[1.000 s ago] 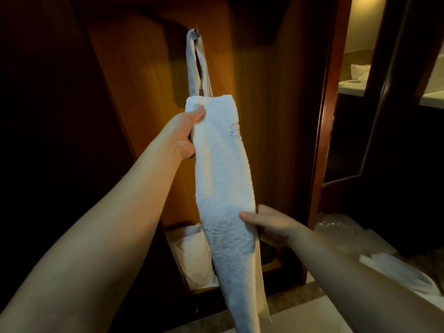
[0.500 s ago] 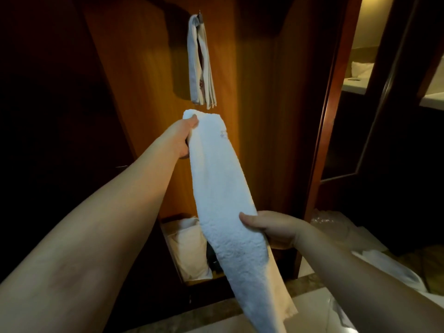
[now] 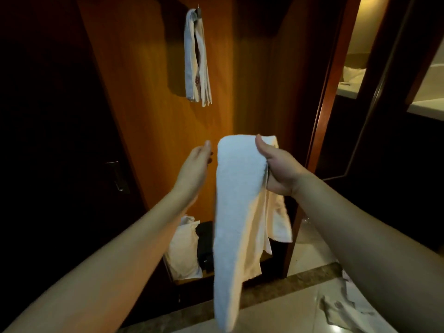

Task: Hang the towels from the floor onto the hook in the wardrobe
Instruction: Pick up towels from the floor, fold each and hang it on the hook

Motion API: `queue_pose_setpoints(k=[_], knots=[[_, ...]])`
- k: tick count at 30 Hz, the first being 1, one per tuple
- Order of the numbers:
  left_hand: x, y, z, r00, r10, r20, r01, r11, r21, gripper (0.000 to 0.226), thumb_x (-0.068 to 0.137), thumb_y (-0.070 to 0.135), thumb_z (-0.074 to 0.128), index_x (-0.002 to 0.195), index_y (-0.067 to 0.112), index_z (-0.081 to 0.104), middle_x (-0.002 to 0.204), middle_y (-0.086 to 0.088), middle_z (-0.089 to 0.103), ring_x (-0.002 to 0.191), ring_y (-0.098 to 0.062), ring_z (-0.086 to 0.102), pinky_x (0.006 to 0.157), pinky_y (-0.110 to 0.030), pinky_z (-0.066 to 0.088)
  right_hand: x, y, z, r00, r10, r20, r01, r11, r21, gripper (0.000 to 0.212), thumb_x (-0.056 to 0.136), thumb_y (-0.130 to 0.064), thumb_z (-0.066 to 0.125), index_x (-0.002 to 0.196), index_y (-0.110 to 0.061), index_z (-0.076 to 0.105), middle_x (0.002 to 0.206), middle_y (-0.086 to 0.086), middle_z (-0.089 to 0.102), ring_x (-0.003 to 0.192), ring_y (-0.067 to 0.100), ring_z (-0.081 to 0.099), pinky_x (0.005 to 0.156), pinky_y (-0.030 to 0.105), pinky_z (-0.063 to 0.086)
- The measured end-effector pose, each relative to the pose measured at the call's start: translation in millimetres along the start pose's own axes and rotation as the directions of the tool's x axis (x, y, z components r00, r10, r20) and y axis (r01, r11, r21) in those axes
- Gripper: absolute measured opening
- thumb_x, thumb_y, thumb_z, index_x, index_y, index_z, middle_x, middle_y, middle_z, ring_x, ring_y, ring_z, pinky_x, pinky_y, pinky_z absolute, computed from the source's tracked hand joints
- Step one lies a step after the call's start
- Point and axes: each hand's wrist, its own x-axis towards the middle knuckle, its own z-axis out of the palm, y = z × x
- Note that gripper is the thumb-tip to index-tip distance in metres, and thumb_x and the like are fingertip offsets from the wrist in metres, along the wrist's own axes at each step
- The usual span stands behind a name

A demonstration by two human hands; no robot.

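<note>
Holding the white towel [image 3: 236,212] in our right hand [image 3: 280,168]: thumb on the front, fingers curled behind the folded top edge, so that grip is closed on the towel. It hangs doubled over the hand, long end dropping down in front of the wardrobe [image 3: 153,131], clear of the floor [image 3: 288,313]. Our left hand [image 3: 194,169] is just beside the towel's left edge, fingers straight, grip wide, holding nothing, not touching the fabric.

Up on the wardrobe's back panel, the hook [image 3: 198,10] already carries a folded cloth [image 3: 197,63], well above the towel we hold. That cloth has a reddish mark near mid-height; too small and dim to read. No legible writing on our towel.

In the wardrobe bottom: a white bag [image 3: 183,251] and a dark object [image 3: 204,246] next to it. More white towels on the floor [image 3: 346,311] at lower right.
</note>
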Motion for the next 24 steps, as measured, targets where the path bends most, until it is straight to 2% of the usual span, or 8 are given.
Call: queue_pose_setpoints(k=[2,4,6,9,13,17,20,24], knots=[[-26,-8,3,0.992,0.124,0.020,-0.123,0.991,-0.042,0.079,0.083,0.078,0.043,0.141,0.025,0.049,0.129,0.018,0.058,0.117,0.006,0.054,0.096,-0.026,0.046,6,-5,2,0.997,-0.041,-0.061,0.042,0.999,0.014,0.047,0.104,-0.049,0.041,0.128,-0.014,0.062,0.118,0.005,0.075,0.109,0.020,0.071,0.090,0.033,0.055],[-45,-18,11,0.978,0.156,0.138,-0.153,0.988,-0.027,0.090,0.072,0.084,0.056,0.147,0.038,0.036,0.134,0.029,0.049,0.120,0.016,0.045,0.096,-0.018,0.040,8,-9,7,0.990,-0.084,-0.110,0.086,0.996,0.014,0.050,0.102,-0.052,0.044,0.134,-0.015,0.057,0.123,0.004,0.073,0.113,0.021,0.069,0.094,0.035,0.053],[-54,-28,22,0.969,0.149,0.197,-0.177,0.975,0.134,0.088,0.071,0.080,0.059,0.147,0.052,0.023,0.149,0.025,0.038,0.130,0.006,0.038,0.101,-0.028,0.038,10,-13,12,0.979,-0.136,-0.151,0.136,0.991,-0.011,0.050,0.101,-0.055,0.046,0.135,-0.019,0.054,0.122,0.002,0.073,0.113,0.020,0.069,0.091,0.034,0.055],[-54,-38,33,0.969,0.223,0.110,-0.248,0.903,0.352,0.080,0.081,0.065,0.057,0.148,0.054,0.014,0.153,0.020,0.034,0.124,0.001,0.042,0.091,-0.030,0.049,14,-17,20,0.962,-0.204,-0.182,0.209,0.978,0.006,0.048,0.100,-0.056,0.045,0.133,-0.022,0.053,0.117,0.001,0.075,0.107,0.019,0.072,0.083,0.033,0.060],[-43,-55,33,0.963,0.270,0.003,-0.235,0.835,0.498,0.074,0.090,0.046,0.061,0.153,0.037,0.023,0.148,0.009,0.048,0.123,-0.014,0.058,0.088,-0.038,0.059,21,-23,25,0.928,-0.283,-0.242,0.305,0.951,0.057,0.047,0.100,-0.055,0.047,0.132,-0.022,0.054,0.114,-0.001,0.076,0.100,0.015,0.074,0.074,0.031,0.061],[-36,-74,32,0.961,0.266,-0.077,-0.177,0.804,0.567,0.047,0.091,0.042,0.062,0.134,0.031,0.045,0.112,0.009,0.066,0.091,-0.011,0.067,0.071,-0.037,0.061,29,-30,24,0.900,-0.312,-0.305,0.359,0.927,0.111,0.045,0.100,-0.056,0.049,0.129,-0.022,0.056,0.116,0.001,0.075,0.104,0.019,0.073,0.082,0.038,0.062],[-33,-96,24,0.971,0.208,-0.120,-0.073,0.733,0.676,0.023,0.093,0.028,0.062,0.115,0.027,0.056,0.087,0.014,0.060,0.071,-0.008,0.061,0.060,-0.032,0.058,35,-35,18,0.856,-0.287,-0.429,0.380,0.913,0.148,0.046,0.098,-0.057,0.053,0.128,-0.022,0.056,0.118,0.002,0.073,0.107,0.023,0.072,0.089,0.043,0.060],[-32,-125,2,0.975,0.183,-0.125,-0.027,0.656,0.754,0.012,0.094,0.024,0.062,0.105,0.023,0.064,0.085,0.011,0.057,0.073,-0.011,0.061,0.061,-0.034,0.058,38,-41,1,0.805,-0.229,-0.548,0.421,0.870,0.255,0.050,0.094,-0.057,0.060,0.127,-0.020,0.056,0.111,0.003,0.076,0.099,0.026,0.074,0.085,0.046,0.060]])
